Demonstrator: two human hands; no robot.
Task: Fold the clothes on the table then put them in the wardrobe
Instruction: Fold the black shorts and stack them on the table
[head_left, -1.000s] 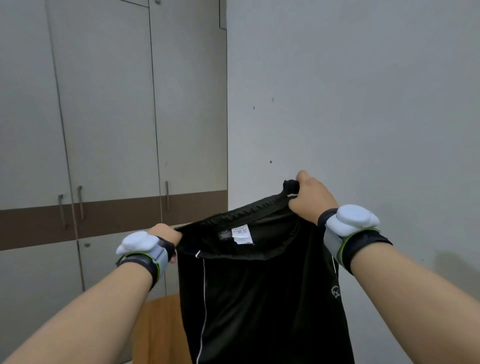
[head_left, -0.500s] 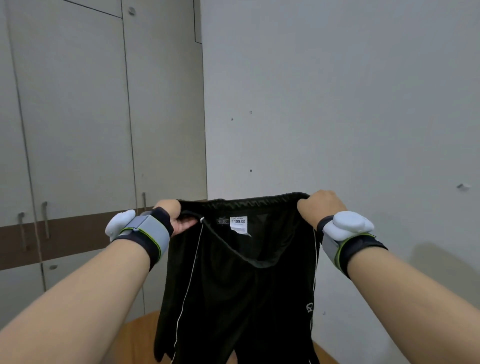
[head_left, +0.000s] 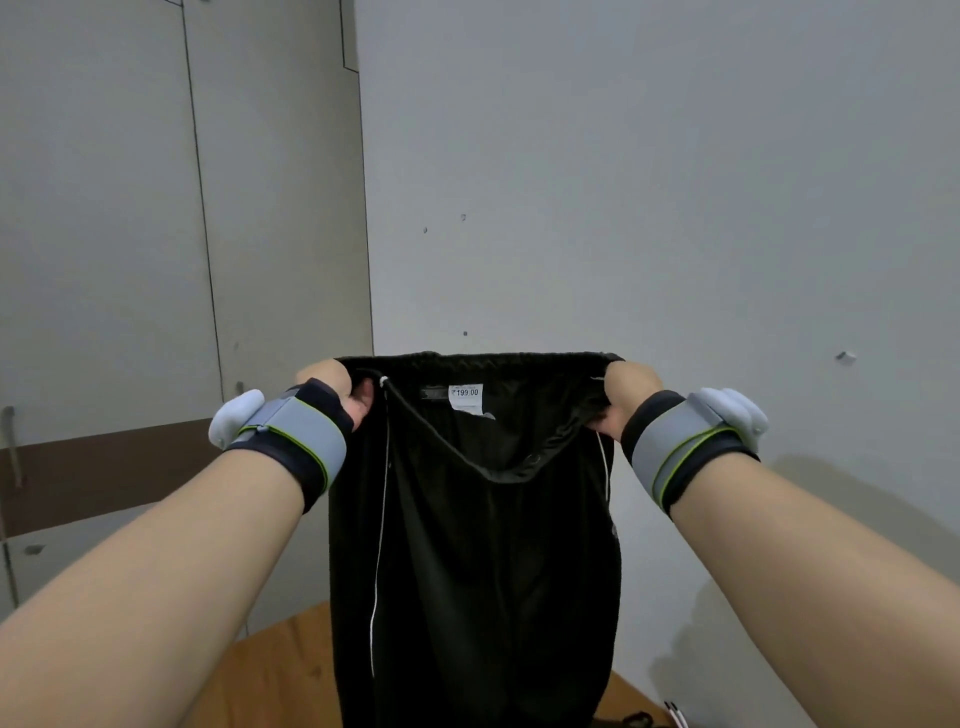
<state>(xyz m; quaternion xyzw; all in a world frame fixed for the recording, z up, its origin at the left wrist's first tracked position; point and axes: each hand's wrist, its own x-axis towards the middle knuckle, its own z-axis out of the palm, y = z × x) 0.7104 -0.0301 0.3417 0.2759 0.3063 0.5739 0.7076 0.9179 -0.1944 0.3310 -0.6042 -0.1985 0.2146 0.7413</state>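
Shorts of black cloth hang in the middle of the frame, held up by the waistband, which now runs level from side to side; a second ago its right end was lifted higher than its left. The left hand grips the left end of the waistband with fingers curled over the cloth, and the right hand clamps the right end the same way. Both hands have drawn further apart, so the band is pulled nearly straight. A white price tag shows inside the back of the waist. The legs hang down over the wooden table at the lower edge of the frame. The wardrobe fills the left of the frame and has slid further left than before, and more of the grey wall shows.
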